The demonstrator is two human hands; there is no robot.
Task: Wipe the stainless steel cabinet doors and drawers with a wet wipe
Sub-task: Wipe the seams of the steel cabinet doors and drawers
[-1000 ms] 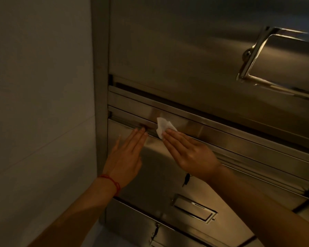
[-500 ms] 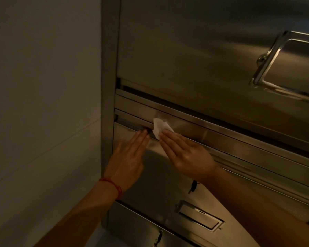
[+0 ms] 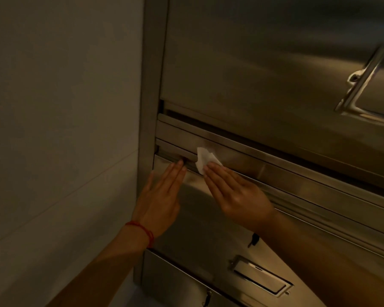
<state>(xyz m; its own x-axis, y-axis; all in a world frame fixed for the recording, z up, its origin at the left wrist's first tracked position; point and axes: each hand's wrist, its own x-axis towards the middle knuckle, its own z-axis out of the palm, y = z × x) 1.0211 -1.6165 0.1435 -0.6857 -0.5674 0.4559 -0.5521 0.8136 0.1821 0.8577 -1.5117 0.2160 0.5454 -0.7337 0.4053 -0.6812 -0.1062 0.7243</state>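
Note:
A stainless steel cabinet fills the right side. My right hand (image 3: 235, 192) lies flat with straight fingers, pressing a small white wet wipe (image 3: 205, 160) against the top edge of a drawer front (image 3: 200, 218), just under a horizontal steel strip (image 3: 264, 160). My left hand (image 3: 161, 199), with a red string on its wrist, rests flat on the same drawer front to the left, fingertips at the gap along its top edge. Most of the wipe shows beyond my right fingertips.
A large upper door (image 3: 253, 63) carries a shiny bar handle (image 3: 364, 85) at the right. Below my hands are a recessed pull handle (image 3: 259, 275) and a key in a lock (image 3: 254, 239). Another drawer (image 3: 175, 282) sits underneath. A plain wall (image 3: 64, 129) borders the cabinet's left side.
The view has shifted so the cabinet sits further right in frame. Both hands stay flat on the drawer's top edge, the right one holding the wipe in nearly the same spot.

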